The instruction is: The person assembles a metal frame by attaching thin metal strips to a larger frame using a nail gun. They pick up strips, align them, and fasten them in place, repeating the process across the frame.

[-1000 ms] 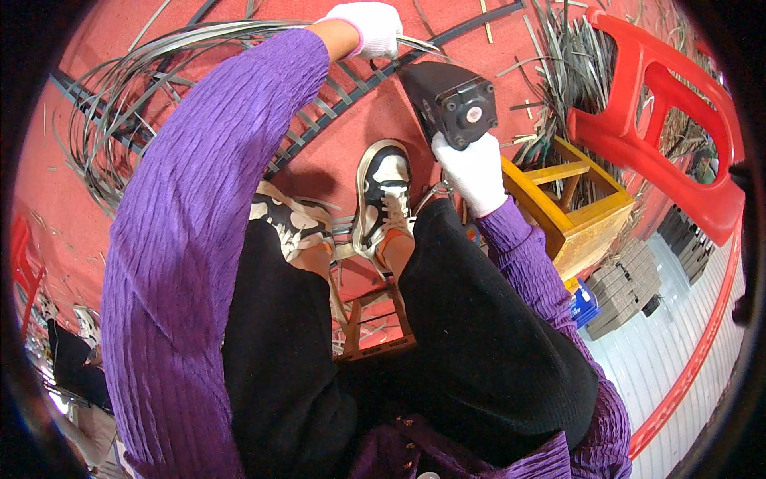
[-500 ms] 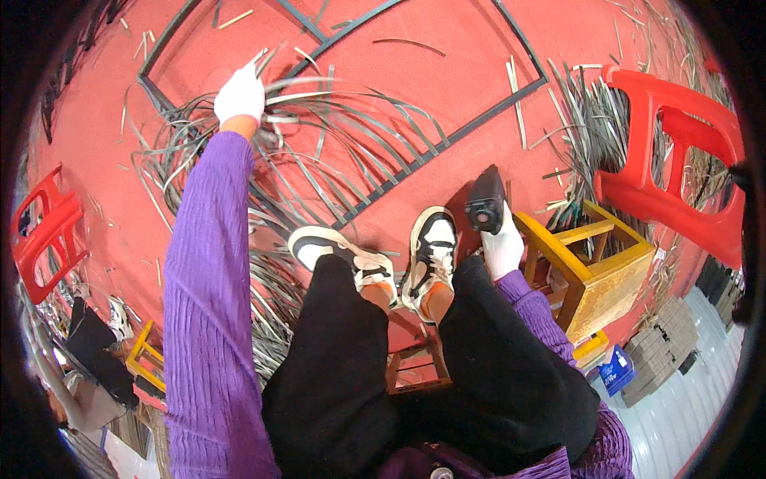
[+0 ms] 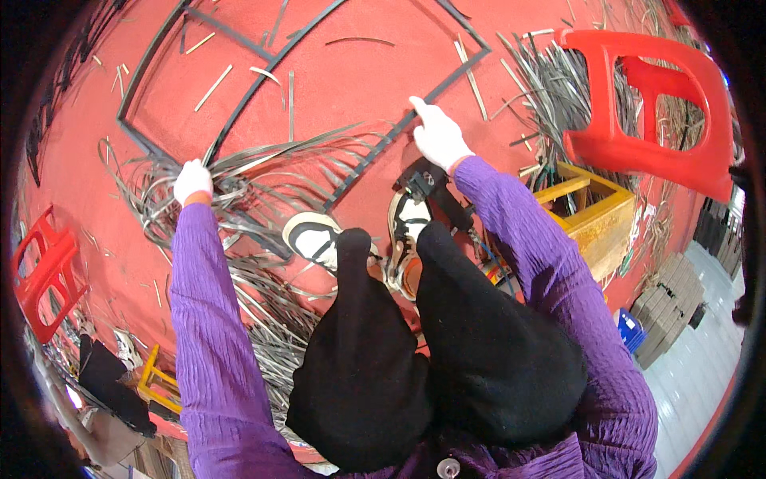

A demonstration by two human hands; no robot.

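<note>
A dark, thin-barred frame lies on the red floor, with many flat grey strips fixed along its near right bar and swept leftward. My white-gloved left hand is closed at the frame's near left bar, among the strip ends; its fingertips are hidden. On the near right bar, my white-gloved right hand has its fingers over the edge and seems to grip it. A black handheld power tool rests on the floor by my right shoe, below that hand.
A yellow wooden stool and a red plastic stool stand at the right, beside a pile of loose strips. More strips lie by my left leg. Another red stool is at the far left.
My right hand has let go of the black power tool, now on the floor, and moved up to the frame's bar. My left hand has come down and left, and the strips lie flatter.
</note>
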